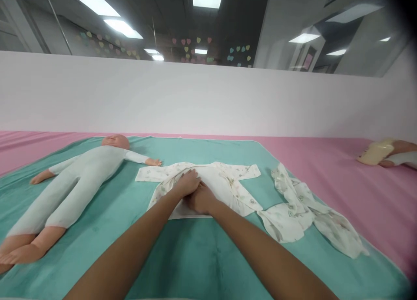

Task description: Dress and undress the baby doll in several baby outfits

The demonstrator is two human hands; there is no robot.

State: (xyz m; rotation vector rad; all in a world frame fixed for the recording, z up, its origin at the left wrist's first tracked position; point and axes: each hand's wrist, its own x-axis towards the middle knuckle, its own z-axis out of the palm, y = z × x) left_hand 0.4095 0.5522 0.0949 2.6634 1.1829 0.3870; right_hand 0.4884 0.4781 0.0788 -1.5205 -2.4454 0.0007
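A white baby shirt (234, 200) with a small printed pattern lies spread on the green sheet, its front flaps folded apart and its sleeves out to both sides. My left hand (188, 182) rests over the middle of the shirt, fingers stretched forward and empty. Close against it, my right hand (201, 199) touches the same spot, its fingers partly hidden behind the left one, so their closing does not show. To the right, crumpled baby pants (293, 217) in the same print touch the shirt's lower corner.
A baby doll (87, 169) in a pale suit lies on its back at the left, one hand near the shirt's sleeve. The green sheet (195, 256) covers a pink cloth (329, 169). Part of another doll (397, 152) shows far right. A white wall (195, 100) rises behind.
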